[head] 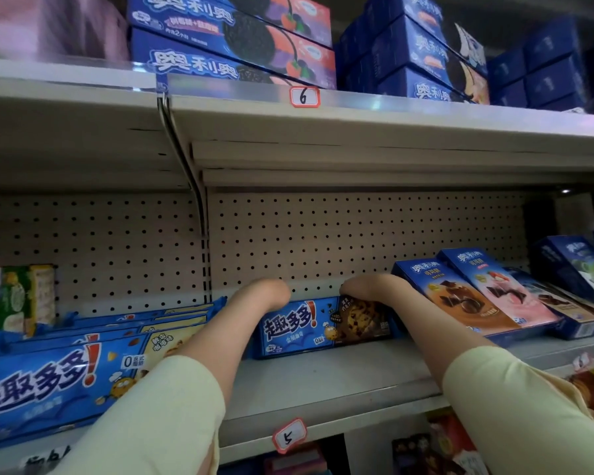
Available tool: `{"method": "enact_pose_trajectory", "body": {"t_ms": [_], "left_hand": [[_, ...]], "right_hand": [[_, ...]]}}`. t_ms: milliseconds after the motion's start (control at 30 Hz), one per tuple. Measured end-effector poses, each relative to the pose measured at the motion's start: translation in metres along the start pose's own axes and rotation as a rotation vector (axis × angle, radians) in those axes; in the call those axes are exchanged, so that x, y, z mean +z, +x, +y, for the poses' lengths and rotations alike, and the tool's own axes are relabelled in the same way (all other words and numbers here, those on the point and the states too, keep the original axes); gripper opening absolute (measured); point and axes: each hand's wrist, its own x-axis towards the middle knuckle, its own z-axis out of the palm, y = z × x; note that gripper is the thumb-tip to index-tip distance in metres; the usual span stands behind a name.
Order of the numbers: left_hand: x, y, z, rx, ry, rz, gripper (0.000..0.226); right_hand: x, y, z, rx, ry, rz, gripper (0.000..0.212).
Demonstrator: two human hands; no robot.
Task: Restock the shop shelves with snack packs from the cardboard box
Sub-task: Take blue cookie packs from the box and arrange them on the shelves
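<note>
A blue chocolate-chip cookie pack stands on its long edge deep on the middle shelf, close to the pegboard back wall. Both my arms, in pale yellow sleeves, reach in to it. My left hand bends down over the pack's top left edge, and my right hand hooks over its top right corner. The fingers of both hands go behind the pack and are hidden. The cardboard box is out of view.
A stack of the same blue cookie packs lies on the left. Blue biscuit boxes lean at the right. The upper shelf carries more blue boxes. Price tags marked 5 and 6 sit on the shelf edges.
</note>
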Motion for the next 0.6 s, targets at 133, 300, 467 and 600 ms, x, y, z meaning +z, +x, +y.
{"method": "enact_pose_trajectory", "body": {"t_ms": [133,300,467,600], "left_hand": [[0.005,0.010,-0.008,-0.078,-0.058,-0.007,0.026],[0.008,0.022,-0.009,-0.113,-0.127,0.018,0.031],[0.010,0.032,-0.011,-0.137,0.028,-0.005,0.034],[0.011,0.035,-0.015,-0.186,0.051,0.042,0.051]], "right_hand": [[0.001,0.004,-0.002,0.056,0.078,0.039,0.040],[-0.002,-0.002,-0.007,0.062,0.208,0.013,0.020],[0.001,-0.003,-0.008,0.032,0.116,0.038,0.036],[0.000,-0.004,-0.005,-0.005,0.046,-0.010,0.036]]}}
